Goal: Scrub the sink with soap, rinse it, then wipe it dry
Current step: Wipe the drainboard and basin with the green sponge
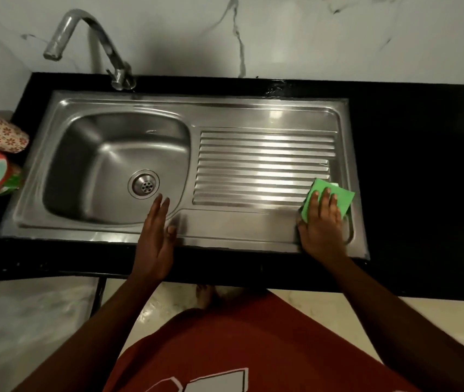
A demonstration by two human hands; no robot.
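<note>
Right hand (321, 227) presses green scrub pad (344, 200) flat, fingers straight, on drainboard (264, 159), right of frame. Left hand (154, 241) released, idle. Risk: pad skids off the edge (steel looks slick).

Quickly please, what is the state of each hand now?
Left hand: open, fingers straight, holding nothing.
Right hand: open, pressing the green cloth flat on the sink.
</note>
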